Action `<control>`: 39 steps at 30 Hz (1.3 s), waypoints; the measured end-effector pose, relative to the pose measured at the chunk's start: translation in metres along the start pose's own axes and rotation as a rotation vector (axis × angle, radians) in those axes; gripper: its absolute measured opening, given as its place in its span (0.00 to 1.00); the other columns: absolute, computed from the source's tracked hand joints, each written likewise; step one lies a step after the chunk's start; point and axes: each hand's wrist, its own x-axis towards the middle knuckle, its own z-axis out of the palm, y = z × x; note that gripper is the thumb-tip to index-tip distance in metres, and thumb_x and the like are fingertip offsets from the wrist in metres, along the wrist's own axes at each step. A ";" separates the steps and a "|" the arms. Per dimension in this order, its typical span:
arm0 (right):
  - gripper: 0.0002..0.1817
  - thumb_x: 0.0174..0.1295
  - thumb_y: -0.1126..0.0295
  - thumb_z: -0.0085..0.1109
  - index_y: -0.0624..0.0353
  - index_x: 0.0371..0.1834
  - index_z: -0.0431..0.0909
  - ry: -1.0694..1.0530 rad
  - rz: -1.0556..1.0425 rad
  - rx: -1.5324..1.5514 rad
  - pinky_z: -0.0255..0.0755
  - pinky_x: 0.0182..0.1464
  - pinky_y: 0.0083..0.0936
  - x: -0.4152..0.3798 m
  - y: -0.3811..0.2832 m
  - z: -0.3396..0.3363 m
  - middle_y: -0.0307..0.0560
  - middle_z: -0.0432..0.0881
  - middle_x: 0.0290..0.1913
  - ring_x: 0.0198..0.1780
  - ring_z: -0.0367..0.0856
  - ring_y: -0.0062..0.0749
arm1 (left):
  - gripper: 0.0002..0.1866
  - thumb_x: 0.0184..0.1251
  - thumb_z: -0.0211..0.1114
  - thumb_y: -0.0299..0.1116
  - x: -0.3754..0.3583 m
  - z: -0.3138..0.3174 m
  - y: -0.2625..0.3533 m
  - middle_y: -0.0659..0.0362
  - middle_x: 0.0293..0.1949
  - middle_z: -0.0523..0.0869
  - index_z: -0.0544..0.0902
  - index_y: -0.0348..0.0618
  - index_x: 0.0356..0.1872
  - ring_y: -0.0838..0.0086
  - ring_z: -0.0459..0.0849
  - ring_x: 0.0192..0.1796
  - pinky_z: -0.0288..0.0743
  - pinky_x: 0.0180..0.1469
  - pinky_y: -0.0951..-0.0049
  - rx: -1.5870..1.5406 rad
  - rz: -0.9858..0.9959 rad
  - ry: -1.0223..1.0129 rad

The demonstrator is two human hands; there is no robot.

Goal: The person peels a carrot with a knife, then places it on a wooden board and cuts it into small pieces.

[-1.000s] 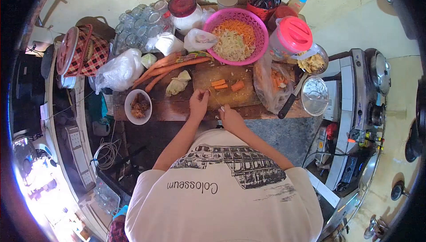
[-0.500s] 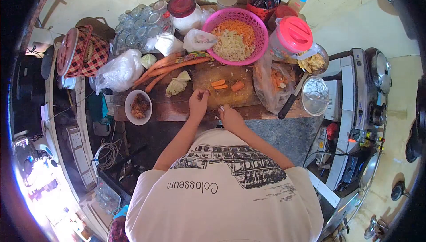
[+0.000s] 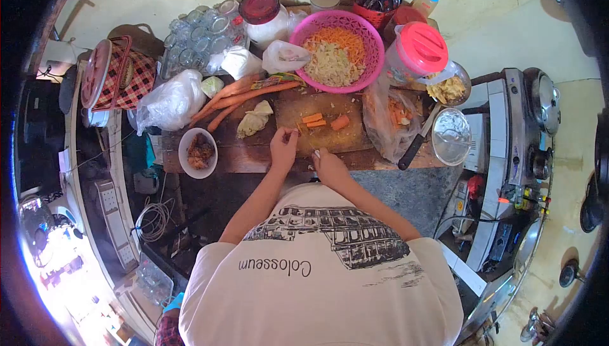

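Note:
My left hand (image 3: 283, 147) is at the near left of the cutting board (image 3: 342, 140), thumb and fingers pinched together; what they hold, if anything, is too small to tell. Close by on the right, my right hand (image 3: 331, 167) is curled at the board's front edge, with a small pale bit showing at its fingertips. Cut carrot pieces (image 3: 313, 119) and a carrot chunk (image 3: 340, 122) lie on the board beyond both hands. A pale cabbage leaf (image 3: 254, 119) rests left of the board, below several whole carrots (image 3: 235, 95). The black-handled knife (image 3: 412, 150) lies at the right.
Behind the board stands a pink basket (image 3: 374, 73) of shredded vegetables. A plastic bag (image 3: 380, 133) with carrot scraps and a metal bowl (image 3: 451, 137) are at the right. On the left are a white bowl (image 3: 184, 156) of brown food and a white plastic bag (image 3: 170, 102).
Both hands stay almost where they were, with only a very slight shift of the fingers. The food and containers have not moved.

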 end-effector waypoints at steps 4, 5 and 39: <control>0.16 0.67 0.60 0.45 0.67 0.40 0.68 -0.001 -0.011 0.008 0.71 0.39 0.52 -0.001 -0.003 -0.003 0.69 0.79 0.31 0.35 0.79 0.63 | 0.08 0.66 0.60 0.33 -0.001 0.001 0.005 0.63 0.28 0.81 0.76 0.40 0.30 0.83 0.77 0.29 0.72 0.25 0.80 -0.002 -0.023 0.008; 0.17 0.67 0.60 0.45 0.67 0.40 0.68 -0.001 -0.018 0.003 0.71 0.39 0.52 -0.001 -0.002 -0.002 0.69 0.79 0.31 0.36 0.79 0.63 | 0.08 0.66 0.60 0.33 0.000 0.000 0.003 0.63 0.28 0.81 0.76 0.40 0.30 0.83 0.77 0.29 0.73 0.25 0.80 0.011 -0.029 0.007; 0.20 0.67 0.55 0.44 0.66 0.40 0.70 -0.004 -0.004 -0.039 0.69 0.43 0.52 0.007 0.026 0.001 0.69 0.79 0.34 0.39 0.78 0.64 | 0.15 0.61 0.62 0.29 0.007 -0.007 -0.017 0.59 0.38 0.80 0.75 0.41 0.49 0.80 0.79 0.31 0.75 0.27 0.79 0.304 0.078 -0.028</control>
